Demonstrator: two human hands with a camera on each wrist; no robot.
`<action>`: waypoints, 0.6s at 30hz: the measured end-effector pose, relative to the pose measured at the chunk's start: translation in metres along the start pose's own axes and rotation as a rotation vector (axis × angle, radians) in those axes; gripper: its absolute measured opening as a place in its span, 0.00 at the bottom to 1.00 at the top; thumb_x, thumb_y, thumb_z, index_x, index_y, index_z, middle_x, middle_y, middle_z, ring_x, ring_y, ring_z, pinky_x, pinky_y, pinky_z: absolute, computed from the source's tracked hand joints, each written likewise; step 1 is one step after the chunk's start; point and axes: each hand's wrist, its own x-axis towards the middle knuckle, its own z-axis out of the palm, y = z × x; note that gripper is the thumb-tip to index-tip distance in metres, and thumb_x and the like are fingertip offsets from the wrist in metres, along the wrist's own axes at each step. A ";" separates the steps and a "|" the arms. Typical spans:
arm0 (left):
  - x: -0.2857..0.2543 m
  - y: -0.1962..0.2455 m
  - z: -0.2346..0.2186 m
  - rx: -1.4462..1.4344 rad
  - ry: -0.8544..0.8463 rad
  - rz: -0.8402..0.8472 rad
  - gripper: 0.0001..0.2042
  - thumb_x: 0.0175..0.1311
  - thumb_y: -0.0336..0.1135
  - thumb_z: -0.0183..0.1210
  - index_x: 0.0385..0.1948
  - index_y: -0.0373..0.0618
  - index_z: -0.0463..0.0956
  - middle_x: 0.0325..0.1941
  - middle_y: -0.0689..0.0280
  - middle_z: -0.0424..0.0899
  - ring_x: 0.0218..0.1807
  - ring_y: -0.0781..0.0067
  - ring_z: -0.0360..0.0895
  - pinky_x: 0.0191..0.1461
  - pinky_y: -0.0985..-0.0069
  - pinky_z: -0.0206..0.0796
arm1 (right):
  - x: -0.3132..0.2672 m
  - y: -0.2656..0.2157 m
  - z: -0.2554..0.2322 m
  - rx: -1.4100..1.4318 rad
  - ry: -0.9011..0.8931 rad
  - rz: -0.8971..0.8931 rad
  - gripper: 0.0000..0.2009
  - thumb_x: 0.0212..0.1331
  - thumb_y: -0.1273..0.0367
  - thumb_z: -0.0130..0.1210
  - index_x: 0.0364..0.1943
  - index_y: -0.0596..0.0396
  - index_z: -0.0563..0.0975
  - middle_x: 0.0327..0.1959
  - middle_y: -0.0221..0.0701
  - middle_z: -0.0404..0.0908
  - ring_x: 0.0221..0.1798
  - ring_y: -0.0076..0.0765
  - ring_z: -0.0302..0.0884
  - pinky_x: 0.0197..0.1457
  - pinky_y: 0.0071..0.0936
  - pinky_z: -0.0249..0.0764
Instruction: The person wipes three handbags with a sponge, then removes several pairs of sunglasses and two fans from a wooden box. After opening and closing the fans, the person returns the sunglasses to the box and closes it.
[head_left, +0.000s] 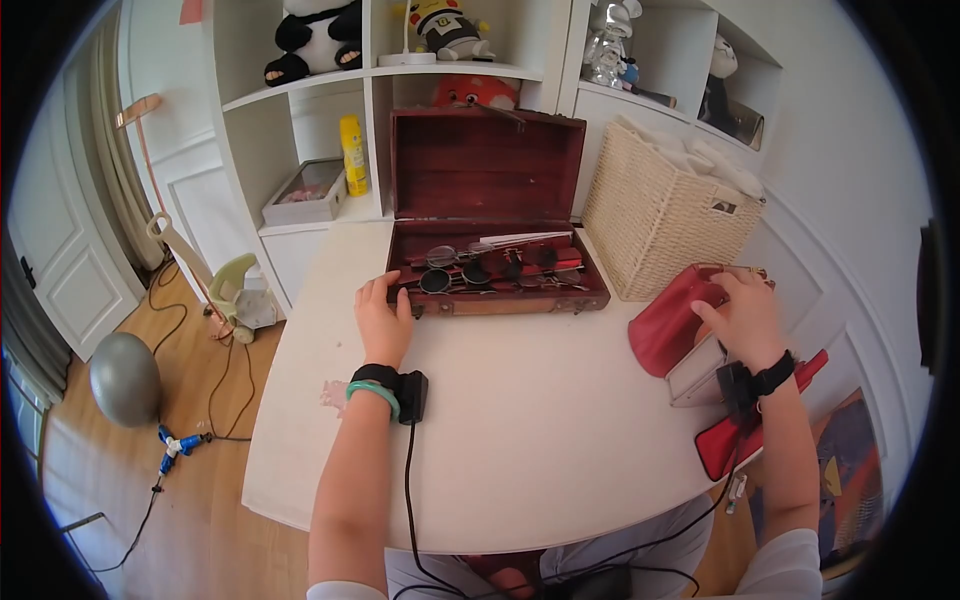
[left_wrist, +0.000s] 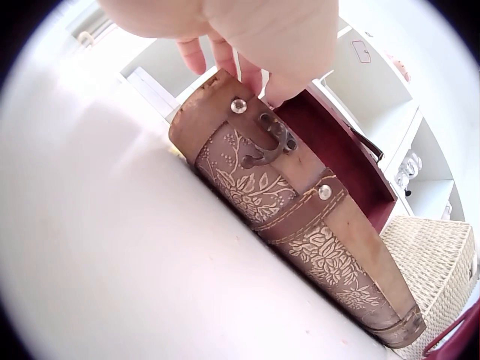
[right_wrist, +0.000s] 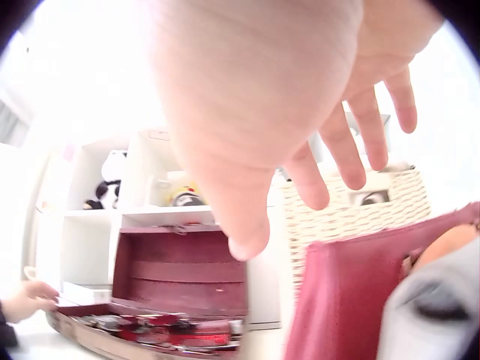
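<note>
An old dark-red case (head_left: 490,303) stands with its lid up, holding several pairs of glasses (head_left: 440,257). My left hand (head_left: 384,325) rests at its front left corner, fingers loosely bent; in the left wrist view, the fingers of my left hand (left_wrist: 225,56) hang by the case's end, beside the embossed front (left_wrist: 255,187) and metal clasp (left_wrist: 274,142). At the right, my right hand (head_left: 745,318) is over a red bag (head_left: 665,325). The right wrist view shows its fingers (right_wrist: 341,154) spread apart above the bag (right_wrist: 337,292); contact cannot be told.
A woven basket (head_left: 650,220) stands right of the case, behind the bag. White shelves (head_left: 460,70) with plush toys rise behind. A pale item (head_left: 697,370) and a red item (head_left: 725,450) lie near the table's (head_left: 520,430) right edge. Cables run from both wrists.
</note>
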 end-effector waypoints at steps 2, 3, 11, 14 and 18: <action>-0.002 -0.003 0.002 -0.016 -0.018 -0.045 0.13 0.55 0.29 0.58 0.44 0.43 0.74 0.42 0.59 0.78 0.44 0.56 0.74 0.50 0.62 0.63 | 0.007 -0.027 0.005 0.331 0.041 -0.065 0.16 0.48 0.62 0.62 0.36 0.61 0.79 0.36 0.42 0.80 0.43 0.50 0.77 0.47 0.37 0.72; -0.002 -0.004 0.002 -0.031 -0.029 -0.088 0.15 0.55 0.30 0.58 0.46 0.44 0.73 0.44 0.58 0.77 0.45 0.56 0.74 0.51 0.63 0.63 | 0.013 -0.037 0.015 0.472 -0.001 -0.066 0.14 0.49 0.64 0.61 0.36 0.62 0.79 0.36 0.43 0.80 0.42 0.50 0.77 0.47 0.37 0.72; -0.008 -0.010 0.003 -0.058 -0.108 -0.298 0.18 0.58 0.38 0.58 0.49 0.46 0.71 0.46 0.60 0.77 0.46 0.59 0.76 0.52 0.63 0.63 | 0.080 -0.092 0.134 0.747 -0.170 0.003 0.09 0.54 0.68 0.57 0.36 0.58 0.79 0.31 0.40 0.82 0.35 0.44 0.79 0.41 0.34 0.74; -0.008 -0.011 0.005 -0.074 -0.115 -0.307 0.18 0.58 0.39 0.58 0.50 0.46 0.71 0.46 0.59 0.77 0.44 0.60 0.77 0.50 0.63 0.65 | 0.105 -0.098 0.169 0.676 -0.120 0.000 0.08 0.55 0.70 0.54 0.37 0.57 0.79 0.31 0.41 0.82 0.36 0.46 0.79 0.42 0.37 0.74; -0.008 -0.008 0.003 -0.067 -0.098 -0.278 0.18 0.57 0.38 0.59 0.49 0.46 0.72 0.44 0.57 0.77 0.40 0.58 0.78 0.47 0.65 0.69 | 0.131 -0.107 0.198 0.609 -0.125 0.030 0.11 0.58 0.72 0.49 0.42 0.54 0.79 0.37 0.42 0.80 0.42 0.50 0.77 0.48 0.40 0.72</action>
